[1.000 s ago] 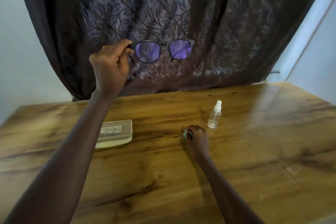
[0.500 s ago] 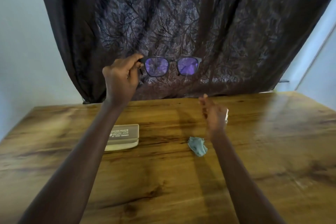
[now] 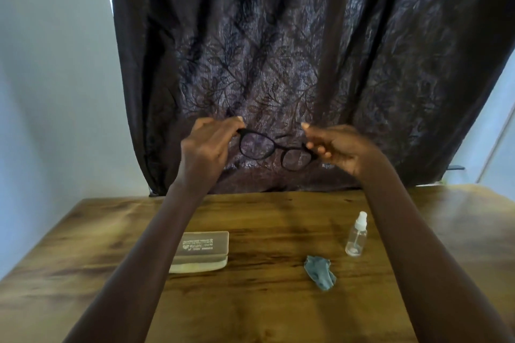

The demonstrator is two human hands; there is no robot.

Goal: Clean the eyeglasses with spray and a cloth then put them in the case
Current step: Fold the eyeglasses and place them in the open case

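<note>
Your left hand (image 3: 206, 147) and right hand (image 3: 337, 147) each pinch an end of the glasses (image 3: 278, 147), held high above the case (image 3: 203, 249), likely to inspect the lenses; cloth (image 3: 319, 273) and spray (image 3: 355, 237) sit to its right.

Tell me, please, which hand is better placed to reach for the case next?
Probably the left hand: the closed case lies beside its forearm, whereas the right arm is by the bottle and cloth. The right hand also grips the glasses and could hold them alone.
</note>
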